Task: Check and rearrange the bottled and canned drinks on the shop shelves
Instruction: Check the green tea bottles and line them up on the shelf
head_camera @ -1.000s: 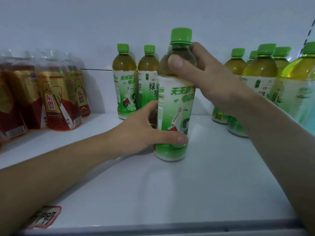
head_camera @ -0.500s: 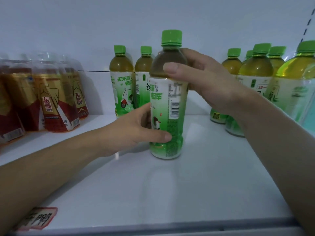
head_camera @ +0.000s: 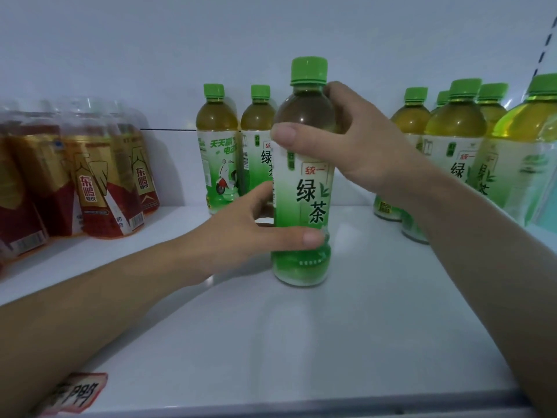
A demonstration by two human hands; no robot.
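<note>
One view, head. Bottle point(head_camera: 312, 191) upright on shelf point(head_camera: 301, 342), frame centre, label facing camera. Left hand point(head_camera: 238, 236) curled round lower body, thumb across front. Right hand point(head_camera: 361, 140) grips shoulder below cap. Two green bottles point(head_camera: 217, 146) behind at 11 o'clock; green cluster point(head_camera: 452, 140) at 3 o'clock; red bottles point(head_camera: 90, 182) at 9 o'clock; price tag point(head_camera: 75, 393) at 7 o'clock.

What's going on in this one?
A person holds one green tea bottle upright on the white shelf. The right hand grips its shoulder below the cap; the left hand wraps its lower body. Its main label faces the camera. Behind and to the right stand other green tea bottles; red-and-gold bottles sit to the left.
</note>
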